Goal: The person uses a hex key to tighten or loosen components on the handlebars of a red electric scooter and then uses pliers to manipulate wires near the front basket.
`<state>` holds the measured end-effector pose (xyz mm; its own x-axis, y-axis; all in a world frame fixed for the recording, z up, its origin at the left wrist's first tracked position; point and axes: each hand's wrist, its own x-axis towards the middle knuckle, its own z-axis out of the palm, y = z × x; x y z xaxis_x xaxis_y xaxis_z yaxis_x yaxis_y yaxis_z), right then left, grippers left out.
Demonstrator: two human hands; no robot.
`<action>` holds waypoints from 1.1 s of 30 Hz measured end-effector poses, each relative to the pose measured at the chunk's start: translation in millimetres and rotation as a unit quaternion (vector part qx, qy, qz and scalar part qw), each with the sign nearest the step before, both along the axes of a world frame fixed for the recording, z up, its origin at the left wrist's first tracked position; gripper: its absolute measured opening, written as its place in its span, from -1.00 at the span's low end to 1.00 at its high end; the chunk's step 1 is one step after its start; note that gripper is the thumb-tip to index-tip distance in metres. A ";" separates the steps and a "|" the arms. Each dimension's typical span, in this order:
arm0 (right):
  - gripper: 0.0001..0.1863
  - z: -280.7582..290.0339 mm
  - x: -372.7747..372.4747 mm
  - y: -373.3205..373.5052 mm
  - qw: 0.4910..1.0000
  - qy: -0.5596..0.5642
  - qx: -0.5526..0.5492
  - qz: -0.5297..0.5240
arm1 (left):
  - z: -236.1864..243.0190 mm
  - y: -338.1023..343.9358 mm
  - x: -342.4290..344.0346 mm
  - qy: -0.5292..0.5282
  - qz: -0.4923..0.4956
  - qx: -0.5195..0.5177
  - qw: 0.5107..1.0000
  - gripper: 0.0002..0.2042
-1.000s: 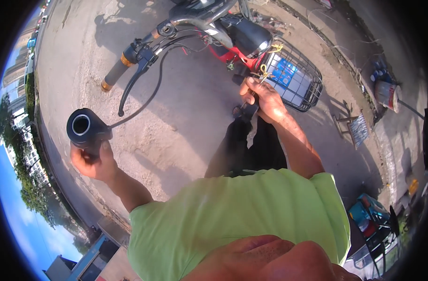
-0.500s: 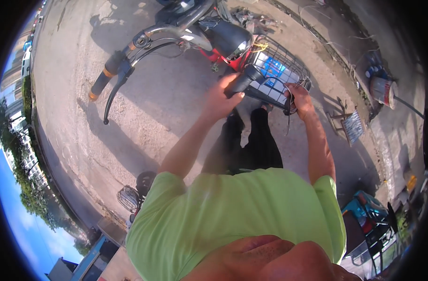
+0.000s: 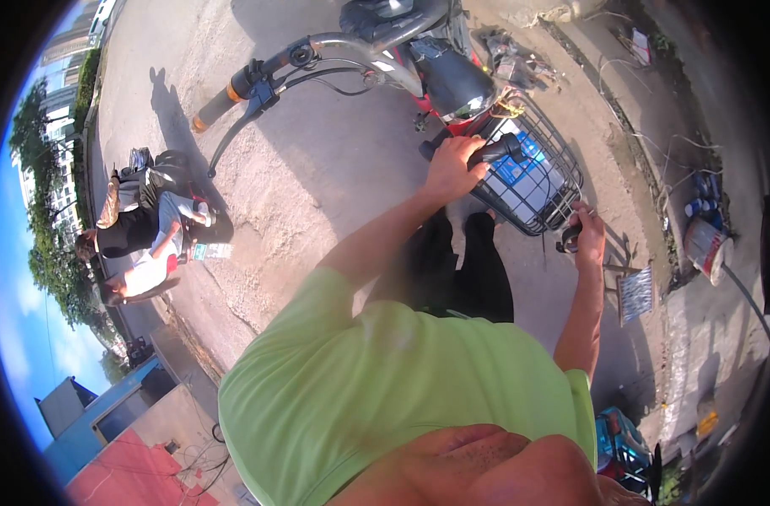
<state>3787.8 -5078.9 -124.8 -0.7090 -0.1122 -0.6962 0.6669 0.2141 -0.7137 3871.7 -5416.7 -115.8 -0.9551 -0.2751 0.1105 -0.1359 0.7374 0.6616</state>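
Note:
My left hand (image 3: 454, 173) is wrapped over a black tube-shaped thing (image 3: 496, 151) with a rounded, wider end; I cannot make out its exact kind. It lies across the near side of a wire basket (image 3: 533, 221), which holds a white and blue box (image 3: 528, 165). Near the basket's right corner, my right hand (image 3: 589, 236) is closed on a small dark curved thing (image 3: 569, 239), partly hidden by the fingers. Beyond the basket is a red and black bike (image 3: 454, 80), its handlebar (image 3: 343, 40) reaching left to a black and orange grip (image 3: 226, 102) with a lever.
Two people ride a motorbike (image 3: 161, 181) on the road at left. To the right stand a small stool (image 3: 635, 295) and a whitish bucket (image 3: 707, 244). Debris (image 3: 520, 63) lies behind the basket, beside a kerb. Teal and black things (image 3: 617, 443) stand at lower right.
My left hand has shifted right with the black tube-shaped thing. My right hand has moved right and nearer, away from the basket's edge. Two riders have come into view at left.

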 end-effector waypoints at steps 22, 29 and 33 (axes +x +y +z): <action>-0.79 90.5 43.9 -113.6 0.985 0.047 -0.168 0.005 | 106.2 -146.0 6.3 0.142 0.192 0.354 0.904 -0.87; -0.78 112.0 61.4 -172.7 0.974 0.078 -0.200 0.067 | 90.0 -148.1 13.6 0.224 0.140 0.097 0.959 -0.87; -0.76 134.3 69.2 -202.4 0.974 0.089 -0.182 0.098 | 94.1 -149.6 12.4 0.244 0.127 0.091 0.957 -0.87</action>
